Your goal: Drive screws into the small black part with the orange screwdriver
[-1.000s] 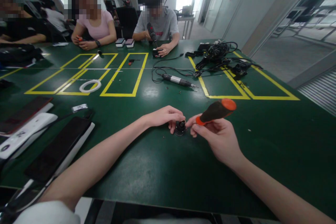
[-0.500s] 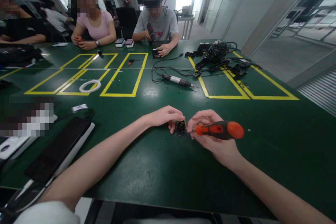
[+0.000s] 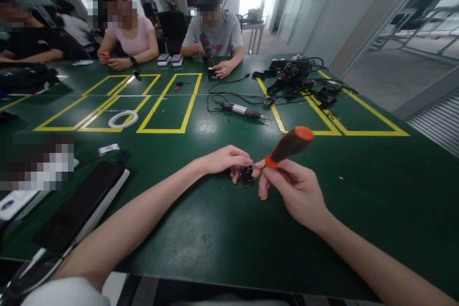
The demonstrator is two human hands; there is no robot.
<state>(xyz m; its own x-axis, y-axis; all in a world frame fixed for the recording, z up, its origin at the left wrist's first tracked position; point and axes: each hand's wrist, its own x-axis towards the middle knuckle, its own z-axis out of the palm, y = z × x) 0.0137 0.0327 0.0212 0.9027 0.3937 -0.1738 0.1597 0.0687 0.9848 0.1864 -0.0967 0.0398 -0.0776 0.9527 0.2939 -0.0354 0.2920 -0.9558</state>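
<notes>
While the left hand (image 3: 224, 158) pins a small black part (image 3: 245, 175) to the green table (image 3: 358, 191) w/ curled fingers, the right hand (image 3: 292, 186) grips an orange-black screwdriver (image 3: 289, 146), tip angled down at the part (tip itself hidden). Looks like screw-driving; next likely needs tip seated square, part held firm betw. both hands.

An assembly workshop: a long green desk (image 3: 358, 191) marked with yellow taped bays (image 3: 168, 103), an electric screwdriver (image 3: 241, 110) and tangled cables (image 3: 297, 74) at centre, seated workers (image 3: 215, 33) along the top.
</notes>
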